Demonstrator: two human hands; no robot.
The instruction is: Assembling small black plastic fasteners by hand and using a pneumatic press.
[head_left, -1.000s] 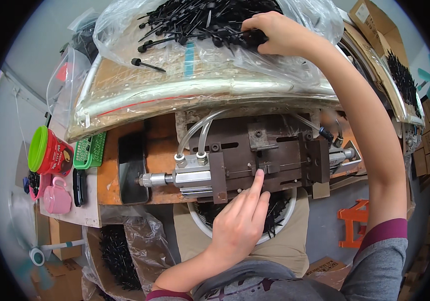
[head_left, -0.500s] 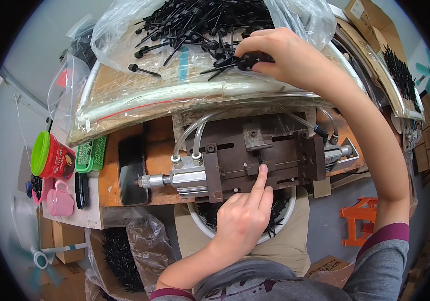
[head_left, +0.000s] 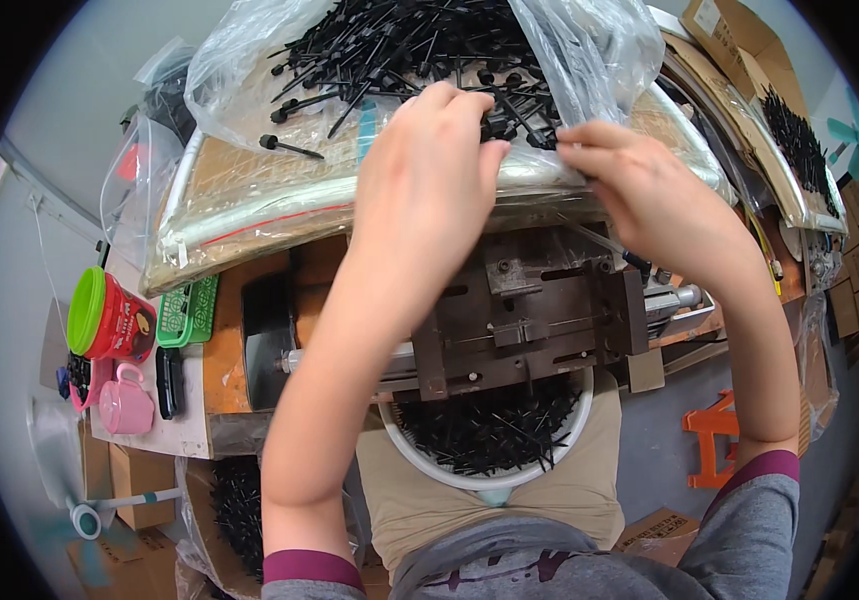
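Observation:
Both my hands are at the near edge of a pile of black plastic parts (head_left: 389, 50) with thin stems and thicker heads. My left hand (head_left: 424, 175) has its fingers curled, and dark parts show between thumb and forefinger. To its right, the fingers of my right hand (head_left: 644, 185) are pinched together against the head of a black part (head_left: 541, 138); what lies inside them is hidden. Below my hands is a dark metal fixture (head_left: 469, 350), partly covered by my left forearm. A small block (head_left: 511, 332) sits at its middle.
A white-rimmed bucket (head_left: 419, 470) of black parts stands between my legs under the fixture. A red tub (head_left: 129, 325), green basket (head_left: 189, 310), pink cup (head_left: 127, 400) and dark phone-like slab (head_left: 267, 330) are at left. Clear plastic sheeting (head_left: 589, 60) borders the pile.
My left hand has left the fixture's middle and come up to the pile. My right hand has shifted right and slightly nearer, and the dark bunch seen in it no longer shows there.

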